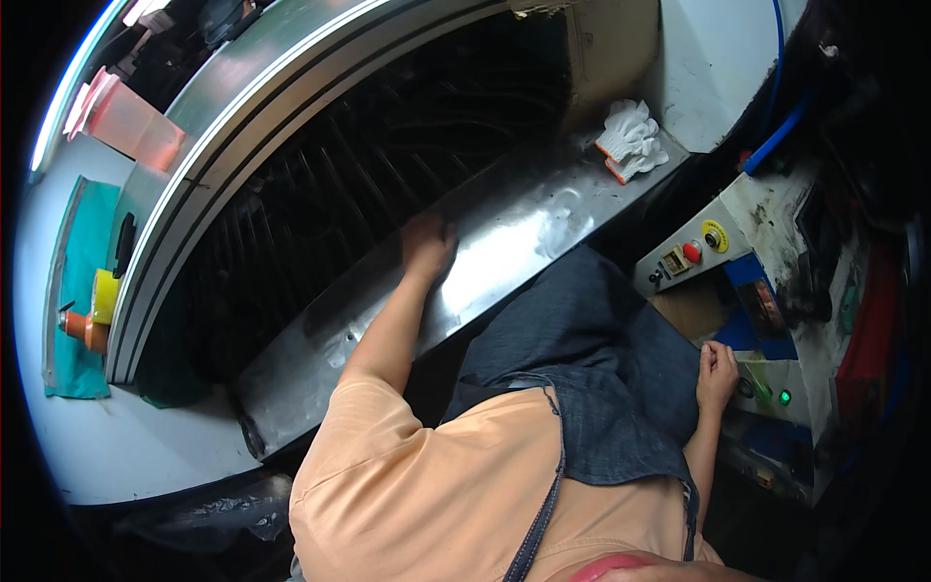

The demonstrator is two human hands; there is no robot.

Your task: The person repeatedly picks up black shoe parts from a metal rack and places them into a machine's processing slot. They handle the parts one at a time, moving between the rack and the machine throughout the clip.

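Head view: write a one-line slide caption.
Left hand rests on the machine's steel ledge; right hand touches the control panel; white work gloves lie on the ledge's far end.

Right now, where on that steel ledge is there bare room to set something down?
The steel ledge is bare between the left hand and the white gloves, and again below the left forearm toward the lower-left end. The control panel by the right hand is crowded with buttons and lights.
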